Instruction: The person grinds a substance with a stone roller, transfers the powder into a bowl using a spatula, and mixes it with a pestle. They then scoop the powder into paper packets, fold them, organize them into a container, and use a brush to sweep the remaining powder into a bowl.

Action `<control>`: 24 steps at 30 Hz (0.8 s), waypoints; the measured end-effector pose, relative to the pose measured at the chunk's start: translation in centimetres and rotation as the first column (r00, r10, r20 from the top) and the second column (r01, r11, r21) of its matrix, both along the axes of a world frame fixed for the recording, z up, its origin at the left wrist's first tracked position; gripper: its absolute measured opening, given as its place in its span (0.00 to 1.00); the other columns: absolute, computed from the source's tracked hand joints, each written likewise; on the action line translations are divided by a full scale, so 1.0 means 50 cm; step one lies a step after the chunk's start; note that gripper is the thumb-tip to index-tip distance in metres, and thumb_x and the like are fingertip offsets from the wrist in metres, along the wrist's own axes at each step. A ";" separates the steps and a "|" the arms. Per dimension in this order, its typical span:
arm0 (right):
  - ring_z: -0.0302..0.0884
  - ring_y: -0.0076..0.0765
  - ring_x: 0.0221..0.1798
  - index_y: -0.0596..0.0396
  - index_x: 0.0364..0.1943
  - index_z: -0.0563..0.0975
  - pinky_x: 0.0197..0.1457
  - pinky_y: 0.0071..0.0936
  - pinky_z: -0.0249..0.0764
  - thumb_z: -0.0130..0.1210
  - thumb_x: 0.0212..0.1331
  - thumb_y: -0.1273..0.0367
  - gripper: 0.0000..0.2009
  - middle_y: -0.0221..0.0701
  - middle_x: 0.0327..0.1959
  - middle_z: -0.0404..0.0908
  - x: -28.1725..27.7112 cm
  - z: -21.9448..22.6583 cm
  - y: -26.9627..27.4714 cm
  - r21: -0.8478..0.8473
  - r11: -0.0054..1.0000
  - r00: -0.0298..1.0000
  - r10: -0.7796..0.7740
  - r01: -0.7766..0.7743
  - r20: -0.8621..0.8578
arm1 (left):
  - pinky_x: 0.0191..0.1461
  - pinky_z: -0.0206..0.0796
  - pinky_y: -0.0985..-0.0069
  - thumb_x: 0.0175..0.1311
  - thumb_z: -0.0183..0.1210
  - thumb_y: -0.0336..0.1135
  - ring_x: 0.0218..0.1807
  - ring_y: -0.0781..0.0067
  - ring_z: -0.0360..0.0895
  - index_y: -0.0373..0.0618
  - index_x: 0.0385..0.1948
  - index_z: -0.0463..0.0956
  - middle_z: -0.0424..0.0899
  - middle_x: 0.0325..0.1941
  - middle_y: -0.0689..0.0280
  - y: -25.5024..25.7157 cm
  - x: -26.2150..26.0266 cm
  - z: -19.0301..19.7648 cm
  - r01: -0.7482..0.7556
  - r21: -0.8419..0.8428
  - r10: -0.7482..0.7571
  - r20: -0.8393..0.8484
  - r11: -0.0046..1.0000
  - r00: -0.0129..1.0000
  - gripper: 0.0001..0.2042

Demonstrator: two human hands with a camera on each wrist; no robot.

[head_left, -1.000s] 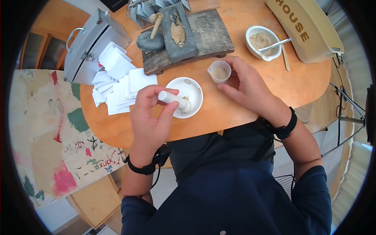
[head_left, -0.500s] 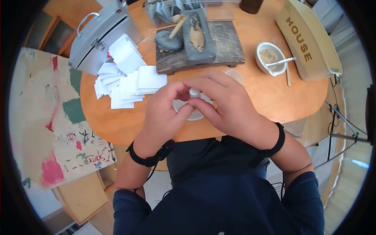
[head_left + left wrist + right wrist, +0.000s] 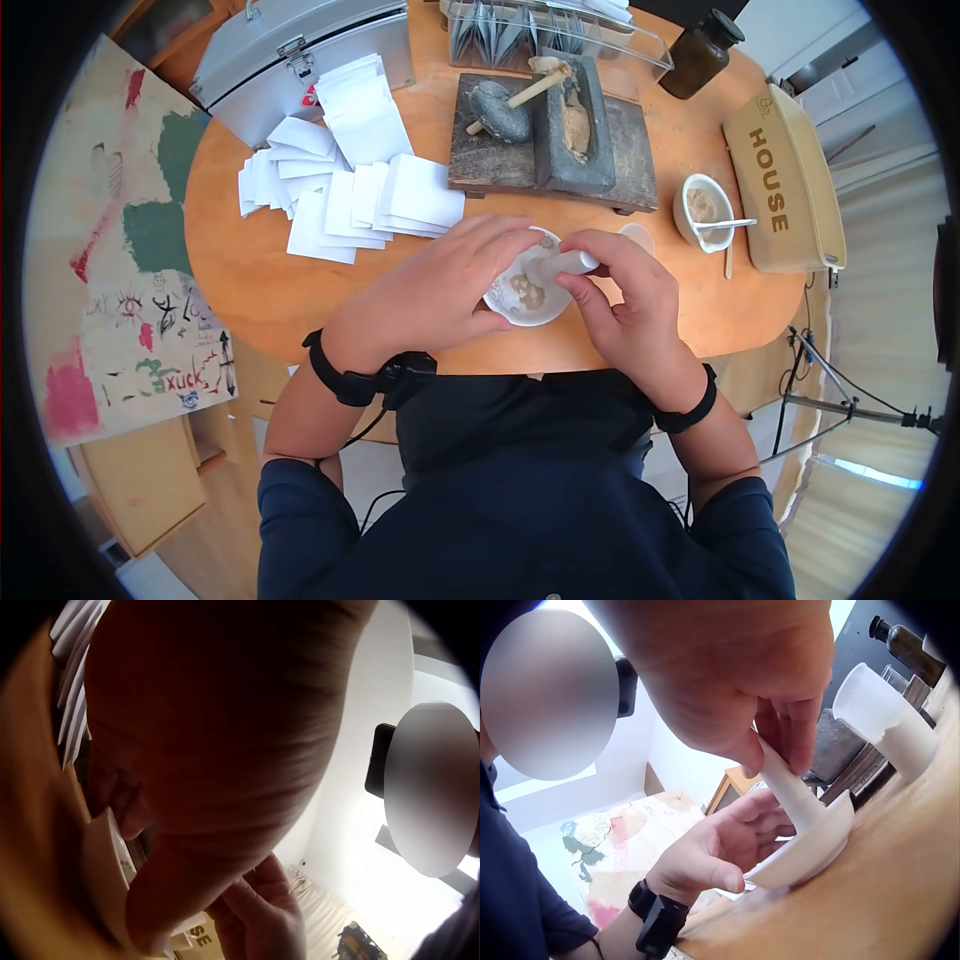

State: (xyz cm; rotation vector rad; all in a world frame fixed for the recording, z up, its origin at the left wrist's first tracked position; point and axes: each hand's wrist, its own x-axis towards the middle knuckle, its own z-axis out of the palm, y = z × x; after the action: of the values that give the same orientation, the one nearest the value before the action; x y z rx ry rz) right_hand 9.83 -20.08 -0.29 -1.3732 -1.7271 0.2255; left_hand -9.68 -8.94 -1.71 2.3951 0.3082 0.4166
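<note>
A small white dish (image 3: 821, 851) with white and beige powder (image 3: 526, 292) in it sits near the table's front edge. My left hand (image 3: 430, 285) holds its left side, the thumb at the near rim and the fingers curved along the far side. In my right hand (image 3: 635, 300) a white pestle (image 3: 568, 264) is pinched between thumb and fingers, tilted, its broad end down in the dish. A small translucent cup (image 3: 881, 712) with powder in it stands just beyond the right hand, mostly hidden by that hand in the head view.
White paper packets (image 3: 365, 205) lie left, before a silver case (image 3: 310, 70). A stone trough (image 3: 575, 130) and round grinding stone (image 3: 500, 112) rest on a wooden board (image 3: 635, 165). Right are a powder bowl (image 3: 704, 213), a beige bin (image 3: 785, 185) and a brown bottle (image 3: 702, 52).
The pestle has passed from my left hand to my right, which let go of the translucent cup. My left hand has moved to the dish. The head view has shifted.
</note>
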 end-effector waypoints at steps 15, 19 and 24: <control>0.81 0.50 0.41 0.59 0.41 0.76 0.42 0.37 0.78 0.63 0.49 0.80 0.14 0.43 0.42 0.80 0.001 -0.025 -0.018 0.098 0.995 0.997 0.018 -0.026 0.073 | 0.67 0.61 0.58 0.42 0.72 0.30 0.64 0.46 0.67 0.37 0.58 0.67 0.72 0.62 0.53 -0.007 0.039 0.043 -0.029 0.124 0.029 0.005 0.992 1.000 0.36; 0.79 0.44 0.42 0.58 0.41 0.77 0.43 0.34 0.77 0.62 0.48 0.75 0.14 0.36 0.42 0.78 0.001 -0.015 -0.030 0.128 0.990 0.973 0.032 -0.062 0.228 | 0.61 0.66 0.59 0.43 0.70 0.27 0.56 0.45 0.73 0.38 0.53 0.71 0.78 0.54 0.53 -0.016 0.039 0.079 -0.059 0.132 0.048 0.086 0.989 0.995 0.30; 0.78 0.43 0.37 0.57 0.40 0.77 0.37 0.34 0.76 0.65 0.46 0.75 0.15 0.36 0.39 0.77 0.001 -0.004 -0.021 0.156 0.987 0.987 0.017 -0.042 0.159 | 0.50 0.70 0.61 0.44 0.69 0.25 0.47 0.50 0.78 0.41 0.52 0.73 0.81 0.46 0.57 -0.039 0.056 0.087 -0.069 0.084 0.062 0.081 0.994 0.995 0.27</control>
State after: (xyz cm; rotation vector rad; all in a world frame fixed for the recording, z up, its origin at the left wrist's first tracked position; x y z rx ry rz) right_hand 9.88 -21.16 -0.48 -1.2774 -1.8541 -0.0061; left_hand -6.87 -10.91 2.65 2.4511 0.3403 0.5627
